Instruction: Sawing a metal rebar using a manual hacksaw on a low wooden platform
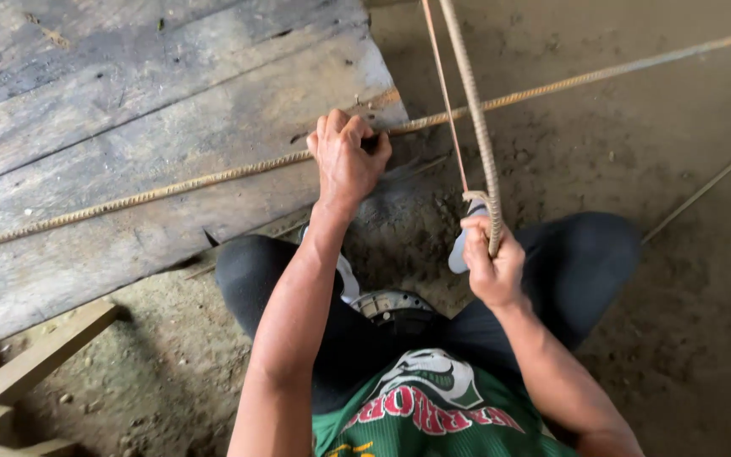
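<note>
While both hands clamp fingers on it, ribbed rusty rebar (213,178), left hand (344,156), right hand (491,262)

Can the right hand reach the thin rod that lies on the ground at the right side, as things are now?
Probably not at once. The right hand is closed around a ribbed steel bar, so its grip is occupied. The thin rod lies on the dirt beyond the right knee, apart from the hand, though nothing covers it.
</note>
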